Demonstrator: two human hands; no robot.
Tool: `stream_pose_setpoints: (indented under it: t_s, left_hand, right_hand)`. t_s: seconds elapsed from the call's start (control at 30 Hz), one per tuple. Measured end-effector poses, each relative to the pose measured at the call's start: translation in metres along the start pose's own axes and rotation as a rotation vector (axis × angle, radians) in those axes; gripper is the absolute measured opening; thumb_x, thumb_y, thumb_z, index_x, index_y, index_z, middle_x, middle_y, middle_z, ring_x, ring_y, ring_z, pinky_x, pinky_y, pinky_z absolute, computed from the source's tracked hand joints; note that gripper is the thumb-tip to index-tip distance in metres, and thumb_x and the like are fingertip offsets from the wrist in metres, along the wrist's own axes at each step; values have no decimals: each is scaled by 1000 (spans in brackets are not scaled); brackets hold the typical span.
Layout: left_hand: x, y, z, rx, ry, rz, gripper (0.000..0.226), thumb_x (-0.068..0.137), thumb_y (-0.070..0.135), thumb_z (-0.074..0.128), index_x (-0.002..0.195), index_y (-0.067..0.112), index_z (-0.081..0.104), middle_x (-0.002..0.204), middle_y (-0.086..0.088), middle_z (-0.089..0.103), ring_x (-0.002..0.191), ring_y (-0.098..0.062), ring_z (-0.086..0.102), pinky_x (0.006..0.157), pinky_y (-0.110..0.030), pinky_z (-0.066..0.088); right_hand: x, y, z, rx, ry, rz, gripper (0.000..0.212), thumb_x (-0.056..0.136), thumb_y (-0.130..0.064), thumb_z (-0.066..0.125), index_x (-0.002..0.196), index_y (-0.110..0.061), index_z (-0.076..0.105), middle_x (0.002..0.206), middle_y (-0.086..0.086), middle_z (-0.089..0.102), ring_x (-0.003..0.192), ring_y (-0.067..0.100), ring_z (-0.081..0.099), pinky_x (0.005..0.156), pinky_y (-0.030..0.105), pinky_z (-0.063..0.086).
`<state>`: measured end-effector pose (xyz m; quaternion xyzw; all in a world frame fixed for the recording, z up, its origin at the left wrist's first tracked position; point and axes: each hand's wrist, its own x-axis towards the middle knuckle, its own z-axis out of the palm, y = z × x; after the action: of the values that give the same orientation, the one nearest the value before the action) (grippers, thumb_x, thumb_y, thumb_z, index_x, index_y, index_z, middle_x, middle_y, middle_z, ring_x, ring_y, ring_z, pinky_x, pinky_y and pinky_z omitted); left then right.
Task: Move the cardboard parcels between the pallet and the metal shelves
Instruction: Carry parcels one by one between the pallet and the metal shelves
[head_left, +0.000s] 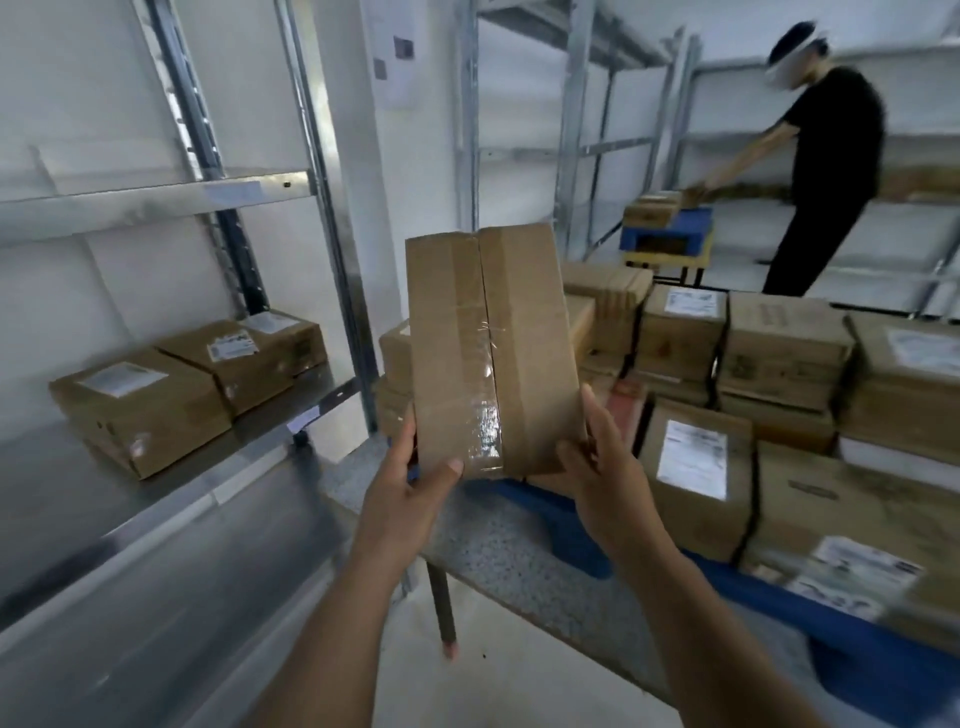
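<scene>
Cardboard parcel (491, 348), taped, is held upright by its lower corners, left hand (410, 480) and right hand (597, 467) both gripping it, above the speckled table (498, 551); metal shelf (156, 499) left, blue pallet (561, 525) right.

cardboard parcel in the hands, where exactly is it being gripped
Both hands hold the taped cardboard parcel upright by its lower end: the left hand on the lower left edge, the right hand on the lower right edge.
</scene>
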<state>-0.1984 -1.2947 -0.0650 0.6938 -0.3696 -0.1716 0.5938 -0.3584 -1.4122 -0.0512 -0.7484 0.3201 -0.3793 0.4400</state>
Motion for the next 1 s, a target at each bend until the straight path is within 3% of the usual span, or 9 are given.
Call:
stream_pose_setpoints:
  t_s: [0.07, 0.13, 0.27, 0.37, 0.47, 0.53, 0.63, 0.87, 1.0]
  left_hand:
    - [6, 4, 17, 1, -63, 31, 74, 86, 37, 62, 143, 52, 16, 120, 33, 41, 98, 21, 41, 81, -9, 34]
    - [14, 7, 34, -8, -131, 51, 72, 87, 36, 62, 142, 52, 17, 128, 32, 40, 104, 20, 43, 82, -5, 34]
    - [31, 14, 72, -37, -242, 71, 76, 87, 33, 63, 147, 43, 16, 145, 19, 33, 128, -3, 37, 96, -20, 32]
    - [42, 19, 98, -48, -302, 117, 74, 89, 30, 61, 148, 35, 17, 149, 15, 28, 133, -4, 31, 105, -24, 30]
    - [54, 19, 114, -45, -371, 85, 72, 89, 34, 59, 148, 32, 19, 149, 9, 31, 131, -8, 35, 108, -33, 34]
    - [63, 17, 121, -26, -389, 50, 70, 89, 38, 59, 147, 31, 21, 148, 5, 34, 131, -12, 37, 108, -40, 36]
    - [77, 16, 133, 6, -386, 34, 65, 91, 34, 57, 146, 29, 23, 149, 0, 32, 132, -15, 36, 105, -35, 36]
    - [100, 6, 150, 94, -379, 39, 56, 95, 34, 49, 145, 27, 26, 148, 0, 32, 132, -16, 34, 100, -28, 34]
    - [108, -3, 153, 106, -438, 50, 56, 97, 26, 46, 148, 24, 21, 152, 0, 26, 137, -14, 26, 105, -24, 26]
  right_hand:
    - [-2, 8, -16, -38, 54, 17, 63, 98, -21, 47, 149, -39, 15, 142, -19, 36, 111, -7, 47, 92, 14, 40]
    - [-4, 15, -31, -60, 106, 48, 62, 98, -21, 46, 149, -37, 15, 132, -23, 34, 100, -16, 44, 78, 3, 36]
    - [-4, 24, -62, -85, 199, 91, 63, 98, -19, 47, 149, -37, 15, 132, -22, 35, 119, -3, 39, 95, 19, 38]
    - [2, 32, -79, -141, 251, 139, 63, 97, -20, 48, 149, -35, 16, 130, -20, 39, 114, -4, 42, 91, 18, 37]
    - [8, 41, -87, -171, 264, 198, 63, 97, -23, 48, 149, -34, 15, 122, -19, 43, 90, -14, 45, 73, 9, 36]
    - [13, 47, -89, -171, 274, 222, 63, 98, -24, 48, 150, -33, 14, 134, -13, 46, 100, -6, 48, 80, 14, 36]
    - [20, 56, -91, -196, 285, 252, 63, 98, -28, 48, 150, -32, 13, 150, -3, 36, 128, 13, 43, 92, 24, 35]
    - [40, 75, -87, -237, 271, 319, 61, 97, -36, 46, 149, -34, 14, 141, -5, 47, 102, 2, 43, 80, 23, 36]
    - [47, 87, -82, -337, 219, 341, 66, 95, -42, 49, 148, -39, 10, 139, -6, 45, 103, 3, 44, 77, 24, 41]
